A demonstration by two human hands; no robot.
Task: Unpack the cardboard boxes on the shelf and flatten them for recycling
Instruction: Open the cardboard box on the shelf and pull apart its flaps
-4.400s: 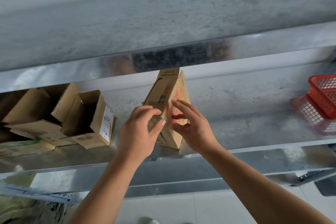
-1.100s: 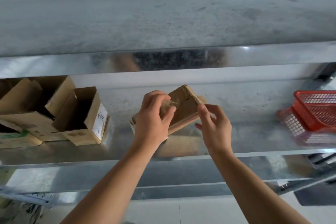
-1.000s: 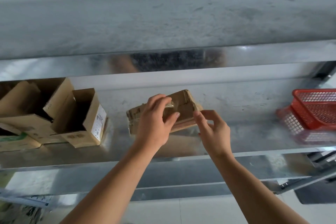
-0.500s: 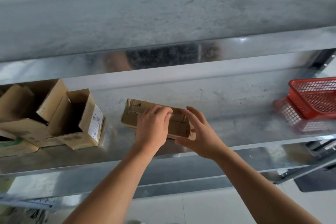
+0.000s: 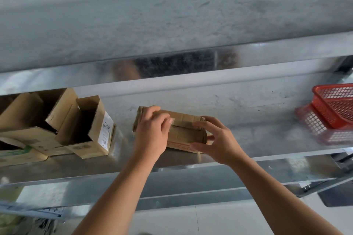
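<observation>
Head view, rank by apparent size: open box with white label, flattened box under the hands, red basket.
1. Tie: open labelled box and flattened box look about alike. The flattened one is partly hidden, so I won't rank them.
2. red basket: smallest as seen, but the frame edge cuts it off, so unsure.

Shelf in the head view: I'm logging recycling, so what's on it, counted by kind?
Flattened box: 1
Open cardboard boxes at left: at least 3, pile cut off by the frame
Red basket: 1, paler shape beneath looks like its reflection
Total: at least 5
</observation>
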